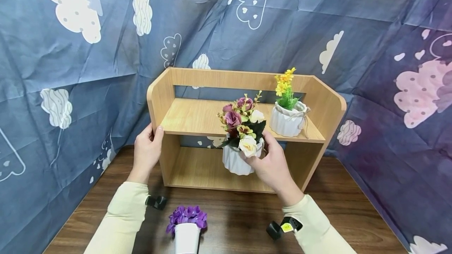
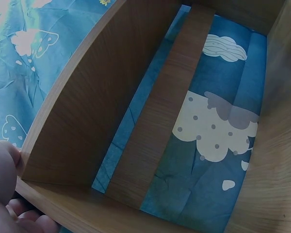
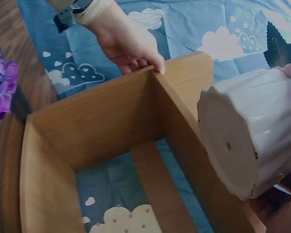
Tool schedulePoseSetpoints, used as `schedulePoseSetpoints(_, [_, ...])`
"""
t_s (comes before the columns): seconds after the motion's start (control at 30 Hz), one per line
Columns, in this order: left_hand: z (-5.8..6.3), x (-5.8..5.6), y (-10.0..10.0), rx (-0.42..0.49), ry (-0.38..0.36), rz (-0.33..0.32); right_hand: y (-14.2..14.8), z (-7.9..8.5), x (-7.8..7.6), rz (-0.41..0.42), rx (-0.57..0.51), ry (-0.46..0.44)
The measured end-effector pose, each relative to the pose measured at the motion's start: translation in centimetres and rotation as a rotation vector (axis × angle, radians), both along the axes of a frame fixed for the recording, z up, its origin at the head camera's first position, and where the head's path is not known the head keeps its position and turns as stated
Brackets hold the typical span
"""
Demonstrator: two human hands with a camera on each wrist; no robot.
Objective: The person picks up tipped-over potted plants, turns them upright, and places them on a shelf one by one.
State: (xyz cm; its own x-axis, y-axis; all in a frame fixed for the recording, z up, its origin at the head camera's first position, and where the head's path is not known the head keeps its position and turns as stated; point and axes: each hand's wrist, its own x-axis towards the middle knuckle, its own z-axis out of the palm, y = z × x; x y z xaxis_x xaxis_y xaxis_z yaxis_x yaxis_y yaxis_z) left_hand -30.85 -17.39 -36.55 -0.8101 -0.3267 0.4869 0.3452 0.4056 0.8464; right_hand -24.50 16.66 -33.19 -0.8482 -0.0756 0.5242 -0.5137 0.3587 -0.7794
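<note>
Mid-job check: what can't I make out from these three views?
Head view: part of the ribbed pot, hidden by the right hand.
Head view: the near end of the smooth pot, cut off by the bottom edge.
Head view: any writing on the yellow label, too small.
Left wrist view: part of the left hand, cut off by the left edge.
Right wrist view: part of the purple flowers, cut off by the left edge.

White fluted pot (image 1: 234, 162), mauve and cream flowers (image 1: 233, 119) bursting from the top, held aloft, bang in front of the wooden shelf (image 1: 194, 117)
</note>
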Motion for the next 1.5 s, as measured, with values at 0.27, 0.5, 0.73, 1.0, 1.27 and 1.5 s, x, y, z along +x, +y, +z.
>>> schedulePoseSetpoints(0.27, [0.1,0.1,0.0,-0.003,0.003,0.002,-0.1,1.6,-1.2,0.023,-0.036,-0.005])
schedulePoseSetpoints(0.5, [0.1,0.1,-0.1,0.000,0.000,-0.003,-0.4,2.9,-2.5,0.033,-0.070,-0.024])
schedulePoseSetpoints(0.73, [0.1,0.0,-0.1,-0.003,0.011,-0.007,-0.6,3.2,-3.7,-0.012,-0.050,-0.056])
schedulePoseSetpoints(1.0, [0.0,0.0,-0.2,0.000,0.015,-0.004,-0.8,3.7,-5.0,-0.008,-0.013,-0.065])
schedulePoseSetpoints(1.27, [0.2,-0.1,-0.2,0.007,0.015,-0.018,-0.7,4.5,-6.3,0.008,0.038,-0.081])
schedulePoseSetpoints(1.5, [-0.1,-0.2,-0.1,0.016,0.007,-0.024,-0.5,4.6,-6.9,0.004,0.050,-0.139])
